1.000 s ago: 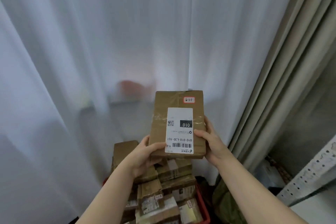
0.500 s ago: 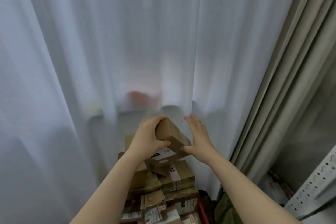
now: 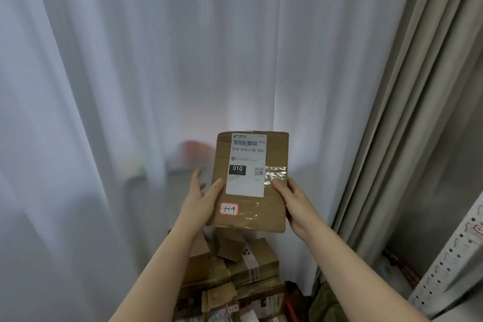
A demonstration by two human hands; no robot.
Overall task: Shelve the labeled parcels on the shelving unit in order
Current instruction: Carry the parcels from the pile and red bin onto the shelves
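White sheer curtain (image 3: 104,86) fills the left side and the background. The left hand (image 3: 202,201) pinches the lower left edge of the flat brown cardboard parcel (image 3: 271,206), thumb on its face. The parcel is held upright in the air, face to the camera, probably so that its white shipping label (image 3: 247,165) and small red-bordered handwritten sticker (image 3: 229,208) can be read for its slot. The right hand (image 3: 292,198) grips the right edge likewise, steadying it. Below lies the pile of brown cardboard parcels (image 3: 235,269). Past the heavy beige curtain (image 3: 392,112), the grey perforated metal shelving upright (image 3: 449,269) stands well apart.
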